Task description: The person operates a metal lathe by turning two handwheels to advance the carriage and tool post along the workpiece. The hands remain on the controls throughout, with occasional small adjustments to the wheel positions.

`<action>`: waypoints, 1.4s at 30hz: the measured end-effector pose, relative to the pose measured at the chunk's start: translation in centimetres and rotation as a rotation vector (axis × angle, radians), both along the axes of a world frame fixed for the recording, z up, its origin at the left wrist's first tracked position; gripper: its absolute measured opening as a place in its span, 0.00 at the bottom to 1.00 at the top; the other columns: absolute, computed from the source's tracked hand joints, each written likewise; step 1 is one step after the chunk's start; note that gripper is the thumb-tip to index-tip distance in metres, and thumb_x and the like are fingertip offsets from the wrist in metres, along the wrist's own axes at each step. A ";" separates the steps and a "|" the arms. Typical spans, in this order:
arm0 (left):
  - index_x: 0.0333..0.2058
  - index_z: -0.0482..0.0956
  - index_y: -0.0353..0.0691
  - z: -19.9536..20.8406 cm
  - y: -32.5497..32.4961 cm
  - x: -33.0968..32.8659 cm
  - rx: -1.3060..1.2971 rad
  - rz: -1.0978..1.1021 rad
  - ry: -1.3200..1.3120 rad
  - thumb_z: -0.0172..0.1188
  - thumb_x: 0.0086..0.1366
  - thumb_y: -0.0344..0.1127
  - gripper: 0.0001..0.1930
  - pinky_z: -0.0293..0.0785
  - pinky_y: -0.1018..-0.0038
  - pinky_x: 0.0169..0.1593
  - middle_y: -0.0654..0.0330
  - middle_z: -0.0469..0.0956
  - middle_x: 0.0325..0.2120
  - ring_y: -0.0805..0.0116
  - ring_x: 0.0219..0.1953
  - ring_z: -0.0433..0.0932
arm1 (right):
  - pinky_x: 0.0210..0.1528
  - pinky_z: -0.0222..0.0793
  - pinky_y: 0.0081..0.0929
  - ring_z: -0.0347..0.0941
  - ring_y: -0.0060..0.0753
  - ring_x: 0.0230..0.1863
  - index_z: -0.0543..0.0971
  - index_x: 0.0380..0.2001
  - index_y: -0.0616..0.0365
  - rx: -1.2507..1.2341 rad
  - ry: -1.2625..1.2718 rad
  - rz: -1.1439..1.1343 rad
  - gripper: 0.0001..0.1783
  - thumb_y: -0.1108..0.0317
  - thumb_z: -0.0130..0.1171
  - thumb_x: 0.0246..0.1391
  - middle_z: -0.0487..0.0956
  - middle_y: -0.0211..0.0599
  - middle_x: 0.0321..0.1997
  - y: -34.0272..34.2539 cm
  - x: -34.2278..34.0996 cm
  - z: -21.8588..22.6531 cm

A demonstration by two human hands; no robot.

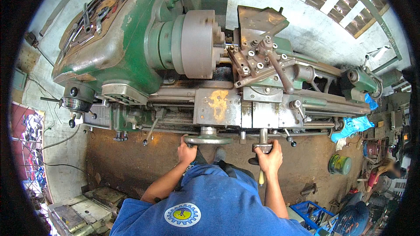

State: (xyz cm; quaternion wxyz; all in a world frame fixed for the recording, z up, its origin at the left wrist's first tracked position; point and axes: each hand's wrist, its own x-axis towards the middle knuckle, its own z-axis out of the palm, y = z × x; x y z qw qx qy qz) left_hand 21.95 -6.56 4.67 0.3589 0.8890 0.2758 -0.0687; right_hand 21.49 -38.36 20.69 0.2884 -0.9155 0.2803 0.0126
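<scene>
A green metal lathe (131,39) stands before me. My left hand (187,152) is closed on the left edge of its large carriage handwheel (208,140). My right hand (270,156) grips the smaller cross-slide handwheel (261,147), below which a pale handle (261,178) points down. Above my hands, the big grey chuck (198,43) faces the tool post (262,52) with its long lever (281,73). A thin metal piece (232,44) shows between chuck and tool post; its exact contact with the tool cannot be made out.
Wrenches and other tools (87,24) lie on the headstock. The tailstock (361,82) sits at the right end, near a blue plastic bag (356,124). A green bucket (339,164) and a blue crate (313,214) stand on the floor. Another person (378,175) is at the far right.
</scene>
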 end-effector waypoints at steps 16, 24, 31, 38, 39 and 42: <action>0.60 0.70 0.51 -1.1 0.2 -0.1 0.027 0.006 0.038 0.69 0.52 0.36 0.34 0.77 0.44 0.51 0.35 0.83 0.39 0.30 0.46 0.81 | 0.49 0.76 0.54 0.81 0.60 0.47 0.78 0.46 0.59 -0.015 -0.022 0.014 0.34 0.49 0.74 0.38 0.80 0.51 0.47 -0.1 -0.1 -0.5; 0.60 0.70 0.51 -0.6 0.1 0.0 0.015 0.006 0.024 0.69 0.52 0.37 0.34 0.77 0.44 0.51 0.35 0.83 0.39 0.31 0.46 0.81 | 0.50 0.76 0.54 0.81 0.60 0.48 0.78 0.46 0.59 -0.005 -0.012 0.006 0.34 0.49 0.74 0.38 0.80 0.51 0.47 -0.2 -0.1 -0.4; 0.60 0.70 0.52 -0.7 0.3 0.0 0.032 -0.010 0.041 0.70 0.53 0.37 0.34 0.77 0.43 0.51 0.35 0.83 0.38 0.30 0.46 0.81 | 0.49 0.76 0.54 0.80 0.62 0.48 0.77 0.47 0.60 -0.019 -0.011 0.015 0.36 0.48 0.74 0.38 0.80 0.52 0.48 -0.1 -0.1 -0.6; 0.60 0.71 0.51 -1.3 0.4 -0.1 0.049 -0.012 0.042 0.70 0.52 0.38 0.34 0.77 0.43 0.51 0.35 0.83 0.39 0.31 0.45 0.81 | 0.49 0.76 0.55 0.80 0.62 0.47 0.77 0.46 0.60 -0.011 -0.010 0.010 0.35 0.48 0.74 0.38 0.80 0.52 0.48 -0.1 0.0 -0.4; 0.60 0.71 0.51 -1.4 0.4 -0.1 0.056 -0.011 0.046 0.70 0.52 0.38 0.34 0.77 0.43 0.51 0.35 0.83 0.39 0.31 0.45 0.81 | 0.49 0.76 0.55 0.80 0.62 0.47 0.77 0.46 0.60 -0.011 -0.009 0.007 0.35 0.48 0.74 0.38 0.80 0.52 0.48 -0.1 0.0 -0.3; 0.60 0.71 0.50 -1.5 0.3 -0.1 0.061 -0.014 0.029 0.70 0.52 0.38 0.34 0.77 0.44 0.51 0.35 0.83 0.39 0.31 0.46 0.81 | 0.49 0.76 0.54 0.81 0.61 0.47 0.77 0.46 0.60 -0.006 0.001 0.001 0.35 0.48 0.75 0.39 0.80 0.52 0.48 0.0 0.0 -0.1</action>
